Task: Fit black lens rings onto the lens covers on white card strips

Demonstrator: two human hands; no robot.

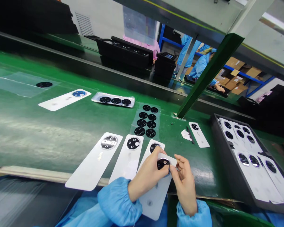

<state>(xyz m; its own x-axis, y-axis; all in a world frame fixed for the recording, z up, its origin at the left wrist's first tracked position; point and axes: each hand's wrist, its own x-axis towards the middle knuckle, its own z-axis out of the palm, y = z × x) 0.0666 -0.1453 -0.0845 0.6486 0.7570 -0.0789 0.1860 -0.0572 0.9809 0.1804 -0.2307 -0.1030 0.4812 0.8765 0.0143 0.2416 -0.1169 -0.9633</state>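
Observation:
A white phone back cover slants over the table's front edge, between my two hands. My left hand is closed on it, thumb and fingertips pressed at the round black camera plate near its top. With thumb and fingers, my right hand pinches the cover's upper right corner beside that plate. Whether a small piece is between the fingertips is hidden. To the left lie more white covers: one partly under my left hand, a second and a third with a shinier camera plate.
Beyond the covers lies a clear sheet of black camera stickers, with a stack of sticker sheets behind. A dark tray at right holds several covers. A green post rises from the table. Co-workers in blue are in the background.

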